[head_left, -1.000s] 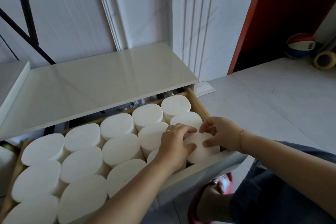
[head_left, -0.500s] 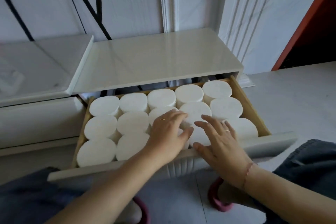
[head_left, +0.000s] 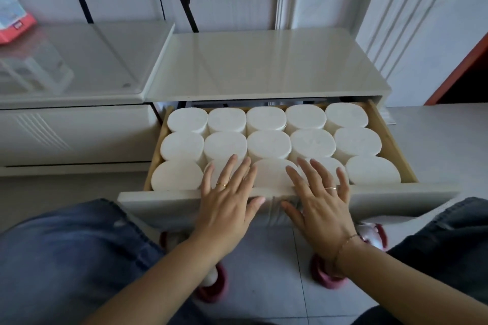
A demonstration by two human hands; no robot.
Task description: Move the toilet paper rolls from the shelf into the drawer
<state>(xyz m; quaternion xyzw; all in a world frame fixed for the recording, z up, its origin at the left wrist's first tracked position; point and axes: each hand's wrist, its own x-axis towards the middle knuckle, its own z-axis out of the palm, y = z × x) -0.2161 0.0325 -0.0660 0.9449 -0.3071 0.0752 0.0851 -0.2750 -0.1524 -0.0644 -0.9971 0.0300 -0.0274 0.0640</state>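
The drawer (head_left: pixel 412 194) stands pulled out below the white shelf (head_left: pixel 264 63), which carries no rolls. Several white toilet paper rolls (head_left: pixel 266 145) stand upright in it, packed tightly in three rows. My left hand (head_left: pixel 227 198) lies flat with fingers spread over the drawer's front edge and the front row. My right hand (head_left: pixel 320 199) lies flat beside it, fingers spread over the front rolls. Neither hand holds anything.
A lower glass-topped cabinet (head_left: pixel 79 60) adjoins on the left, with a red and white box (head_left: pixel 12 18) at its far left. My knees in jeans (head_left: pixel 66 258) flank the drawer, pink slippers (head_left: pixel 327 274) on the tiled floor below. A red door frame (head_left: pixel 459 71) is at right.
The view has swung left and now faces the drawer squarely. Both hands let go of the front roll, flattened and slid back toward the drawer's front edge.
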